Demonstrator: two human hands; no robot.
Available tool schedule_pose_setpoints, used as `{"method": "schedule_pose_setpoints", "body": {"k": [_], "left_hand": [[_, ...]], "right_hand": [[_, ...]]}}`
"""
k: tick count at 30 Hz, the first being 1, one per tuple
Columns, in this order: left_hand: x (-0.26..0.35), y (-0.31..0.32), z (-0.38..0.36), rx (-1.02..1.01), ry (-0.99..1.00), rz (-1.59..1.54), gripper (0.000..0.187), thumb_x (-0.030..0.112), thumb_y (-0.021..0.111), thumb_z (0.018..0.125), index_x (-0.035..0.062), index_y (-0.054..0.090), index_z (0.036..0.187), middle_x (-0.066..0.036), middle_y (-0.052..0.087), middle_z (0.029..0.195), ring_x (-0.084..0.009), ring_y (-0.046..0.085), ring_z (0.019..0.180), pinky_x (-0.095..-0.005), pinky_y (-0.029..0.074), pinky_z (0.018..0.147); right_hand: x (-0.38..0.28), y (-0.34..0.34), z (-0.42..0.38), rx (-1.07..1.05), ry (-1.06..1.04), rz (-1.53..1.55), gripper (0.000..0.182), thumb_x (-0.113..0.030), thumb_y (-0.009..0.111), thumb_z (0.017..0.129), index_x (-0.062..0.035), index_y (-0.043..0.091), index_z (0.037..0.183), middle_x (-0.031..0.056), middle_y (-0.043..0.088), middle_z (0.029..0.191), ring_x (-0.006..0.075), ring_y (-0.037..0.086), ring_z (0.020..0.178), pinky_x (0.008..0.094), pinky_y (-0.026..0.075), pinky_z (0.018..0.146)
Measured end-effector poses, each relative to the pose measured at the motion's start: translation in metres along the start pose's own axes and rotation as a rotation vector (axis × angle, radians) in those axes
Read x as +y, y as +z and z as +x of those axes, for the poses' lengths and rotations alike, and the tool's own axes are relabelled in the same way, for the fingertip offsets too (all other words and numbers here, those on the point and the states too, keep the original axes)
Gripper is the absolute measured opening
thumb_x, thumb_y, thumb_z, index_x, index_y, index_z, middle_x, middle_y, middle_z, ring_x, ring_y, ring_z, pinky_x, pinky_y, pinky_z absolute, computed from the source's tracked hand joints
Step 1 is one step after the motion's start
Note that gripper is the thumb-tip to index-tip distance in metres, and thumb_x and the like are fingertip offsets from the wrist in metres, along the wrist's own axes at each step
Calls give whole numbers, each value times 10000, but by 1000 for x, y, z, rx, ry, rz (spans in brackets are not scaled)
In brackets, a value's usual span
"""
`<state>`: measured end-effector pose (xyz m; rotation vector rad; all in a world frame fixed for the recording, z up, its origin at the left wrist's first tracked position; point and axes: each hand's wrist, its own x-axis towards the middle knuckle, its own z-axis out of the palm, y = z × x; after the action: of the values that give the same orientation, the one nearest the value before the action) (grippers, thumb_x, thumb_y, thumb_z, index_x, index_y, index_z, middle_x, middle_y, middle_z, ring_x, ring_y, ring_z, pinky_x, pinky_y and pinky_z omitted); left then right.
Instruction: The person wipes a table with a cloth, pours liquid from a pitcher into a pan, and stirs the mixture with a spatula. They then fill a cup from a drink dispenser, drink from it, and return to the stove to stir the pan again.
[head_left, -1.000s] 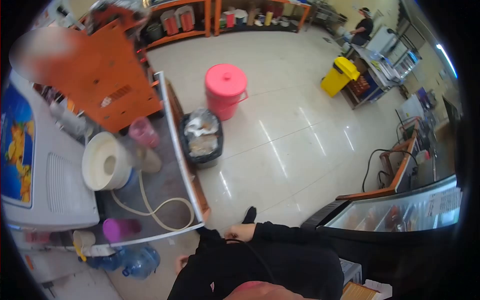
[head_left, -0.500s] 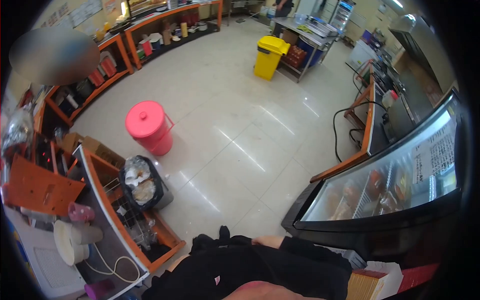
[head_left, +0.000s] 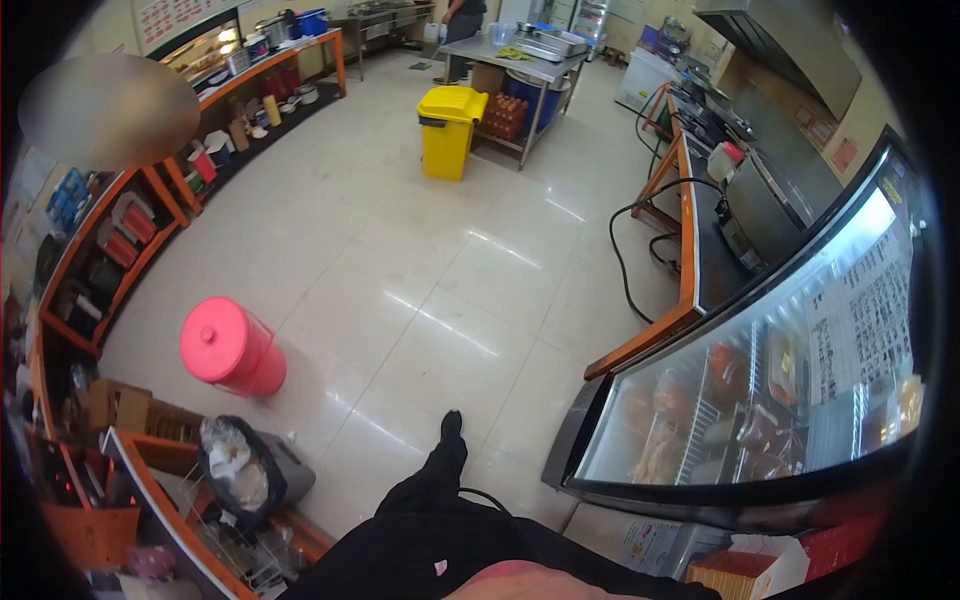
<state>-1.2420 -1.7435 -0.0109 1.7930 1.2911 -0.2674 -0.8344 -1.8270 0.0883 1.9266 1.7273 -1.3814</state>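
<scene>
Neither of my hands shows at this moment. My black-clothed leg (head_left: 425, 480) reaches forward across the tiled floor, with a dark shoe (head_left: 452, 426) at its end. To my right stands a glass-door fridge (head_left: 690, 410), its shelves holding wrapped food and its door bearing a written sheet (head_left: 862, 320). On the left side is a waste bin (head_left: 290, 470) with a black liner and rubbish inside. Beyond it, a lidded pink bucket (head_left: 235, 350) rests on the floor.
A yellow wheeled bin (head_left: 450, 135) stands ahead by a steel table (head_left: 520, 60). Orange-edged counters (head_left: 690, 230) line both sides. A black cable (head_left: 618, 250) hangs to the floor at right. Cardboard boxes (head_left: 740, 568) sit beside me, and another person (head_left: 462, 30) is far off.
The view has moved forward and turned right. The pink bucket and waste bin now appear lower and farther left. My right hand, earlier at my waist, has left view; one leg has stepped out.
</scene>
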Motion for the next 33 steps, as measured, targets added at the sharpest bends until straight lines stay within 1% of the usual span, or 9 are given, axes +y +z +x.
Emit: {"method": "schedule_pose_setpoints", "body": {"k": [7,11,17,20,22,25,27,30,33], "left_hand": [[34,-83,112,-187,132,198,473,168,582,722,42,301,1081,-145,522,853,-298,529,780,-377,410,668],[56,-126,168,-260,215,330,472,173,586,717,46,302,1071,-145,542,819,-303,549,748,-381,422,645],[108,-189,227,-178,342,418,470,180,593,708,52,304,1056,-145,573,769,-311,579,699,-386,440,611],[166,-217,262,-84,281,208,508,203,597,704,61,280,1075,-170,582,781,-325,584,695,-390,443,597],[205,-229,286,-78,282,15,578,205,582,711,73,236,1156,-174,590,756,-334,584,672,-390,439,583],[224,-228,356,-110,320,-101,659,178,569,714,120,175,1239,-185,591,757,-335,583,672,-380,432,578],[243,-227,404,-165,357,-102,721,120,545,711,180,123,1292,-174,575,701,-310,574,614,-355,424,557],[290,-227,459,-277,365,-390,693,79,530,708,189,171,1291,-88,528,614,-170,524,552,-301,401,529],[379,-284,473,-450,325,-472,643,68,532,765,123,176,1298,-68,528,729,-115,517,635,-257,411,589]], "right_hand": [[1,-88,1,7,346,-140,282,-314,475,780,-63,553,884,117,597,801,280,580,783,377,451,643],[2,-133,22,24,416,-188,284,-321,475,777,-70,556,879,125,599,811,296,582,794,388,454,646],[14,-219,107,297,111,-84,213,-212,571,676,-59,569,823,172,590,792,340,573,771,416,462,669],[11,-268,146,274,25,31,250,-219,628,658,-68,545,839,158,575,770,338,562,773,409,443,636],[36,-268,189,341,-186,71,242,-190,599,679,-41,518,851,165,562,756,333,556,761,379,438,636],[60,-295,241,190,-366,320,180,-101,573,647,-31,538,809,158,569,754,327,553,740,396,439,645],[81,-323,258,193,-448,366,186,-76,557,647,-23,538,824,148,562,724,310,547,692,373,438,646],[105,-384,263,122,-339,553,187,-34,525,688,-30,508,874,51,547,671,142,525,620,282,419,554],[132,-444,260,117,-347,608,194,-119,579,685,-7,536,838,68,534,657,155,522,598,264,427,555]]}}
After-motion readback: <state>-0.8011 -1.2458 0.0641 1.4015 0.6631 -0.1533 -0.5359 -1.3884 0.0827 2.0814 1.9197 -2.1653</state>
